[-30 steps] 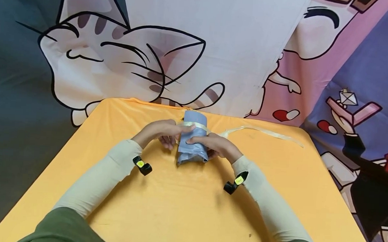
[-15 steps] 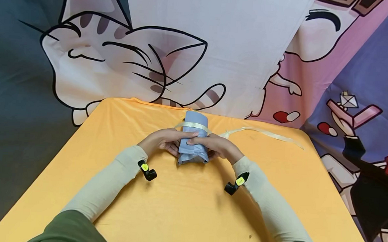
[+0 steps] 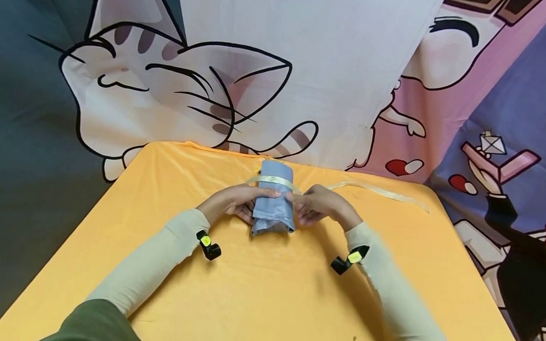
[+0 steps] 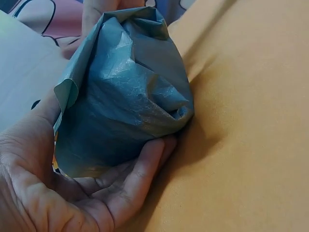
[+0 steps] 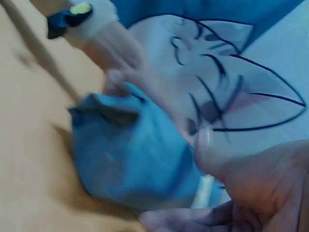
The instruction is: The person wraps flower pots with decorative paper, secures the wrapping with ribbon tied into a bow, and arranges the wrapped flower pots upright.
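Observation:
A bundle wrapped in blue paper (image 3: 273, 207) is at the far middle of the table, its crumpled, folded end towards me. A pale yellow ribbon (image 3: 276, 180) runs across its upper part. My left hand (image 3: 236, 198) grips the bundle from the left, thumb on top; the left wrist view shows its fingers curled under the blue wrapping (image 4: 120, 92). Beside the bundle's right side is my right hand (image 3: 325, 206), close to the ribbon. In the right wrist view its thumb (image 5: 205, 150) and fingers stand apart, with the wrapped bundle (image 5: 130, 164) beyond them.
The ribbon's loose tail (image 3: 378, 191) trails right across the yellow tablecloth (image 3: 257, 293). Behind the table's far edge hangs a cartoon cat backdrop (image 3: 175, 98), with another printed cloth (image 3: 489, 202) on the right.
My left hand has moved down from the ribbon and taken hold of the bundle's side. My right hand has let go of the bundle and drawn to the right, over the ribbon's knot.

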A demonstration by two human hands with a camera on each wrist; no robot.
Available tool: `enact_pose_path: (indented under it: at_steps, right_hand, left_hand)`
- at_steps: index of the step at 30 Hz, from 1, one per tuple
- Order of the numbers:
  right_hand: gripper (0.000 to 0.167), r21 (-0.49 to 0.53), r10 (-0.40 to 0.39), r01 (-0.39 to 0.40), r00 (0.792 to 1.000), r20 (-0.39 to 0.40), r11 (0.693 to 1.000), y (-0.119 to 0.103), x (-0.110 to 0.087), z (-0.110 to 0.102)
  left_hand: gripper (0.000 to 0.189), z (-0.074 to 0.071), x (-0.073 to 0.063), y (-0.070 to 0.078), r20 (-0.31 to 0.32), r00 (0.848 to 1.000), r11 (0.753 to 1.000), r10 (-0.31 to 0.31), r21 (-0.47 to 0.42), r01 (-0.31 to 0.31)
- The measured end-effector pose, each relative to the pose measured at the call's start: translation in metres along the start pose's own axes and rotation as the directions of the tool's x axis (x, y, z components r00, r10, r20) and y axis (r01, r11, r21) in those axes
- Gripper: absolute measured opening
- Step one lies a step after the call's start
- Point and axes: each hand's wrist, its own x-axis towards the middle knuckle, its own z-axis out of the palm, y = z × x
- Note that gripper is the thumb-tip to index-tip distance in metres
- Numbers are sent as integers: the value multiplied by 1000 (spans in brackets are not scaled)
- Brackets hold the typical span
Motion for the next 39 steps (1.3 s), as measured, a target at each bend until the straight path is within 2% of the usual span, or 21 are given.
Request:
enact_pose_path:
  at_steps: [3,5,8,10,12,17,20,22,25,28,32,34,36,39]
  right_hand:
    - [44,-101,-49,39,994,-102,994,12,-2,-13]
    - [35,-190,-99,69,983,-152,979,21,2,-15]
    - [41,-303,-181,124,969,-167,945,35,10,-10]
    - [38,-333,-228,165,960,-161,928,42,15,-4]
    - [27,-338,-258,188,950,-174,922,45,18,2]
    - [20,-361,-290,191,926,-243,913,50,15,1]
    - [26,-429,-313,193,922,-229,882,57,13,-5]
    - [30,-494,-335,197,919,-207,847,62,13,-9]
    - [21,-579,-375,202,906,-195,790,70,13,-11]
    - [11,-632,-425,209,880,-210,746,75,14,-10]
    - [10,-684,-495,229,841,-219,692,78,17,-11]
    - [8,-697,-521,250,828,-206,672,80,18,-13]
    - [3,-692,-543,283,819,-186,664,81,17,-18]
    - [11,-665,-563,332,810,-162,669,86,12,-28]
  left_hand:
    - [72,0,1,-3,12,1000,1000,-5,-5,5]
    - [72,-1,2,-6,18,1000,1000,-7,-5,7]
    - [72,-1,2,-7,25,1000,1000,-5,-3,5]
    - [71,0,1,-7,27,1000,1000,-7,-3,7]
    - [71,0,2,-6,29,1000,1000,-5,-5,6]
    - [72,1,2,-4,43,999,1000,2,-13,-1]
    - [72,0,2,-3,52,999,1000,-4,-13,5]
    - [71,0,2,-3,57,998,1000,-6,-12,7]
    - [71,0,1,-2,63,998,1000,0,-12,1]
    - [71,0,1,-2,67,998,1000,3,-15,-2]
    - [72,-2,1,-4,63,998,1000,5,-19,-4]
    - [72,-3,2,-5,58,998,1000,9,-16,-8]
    - [72,-4,3,-6,50,999,1000,13,-14,-13]
    - [73,-5,3,-7,45,999,1000,16,-20,-15]
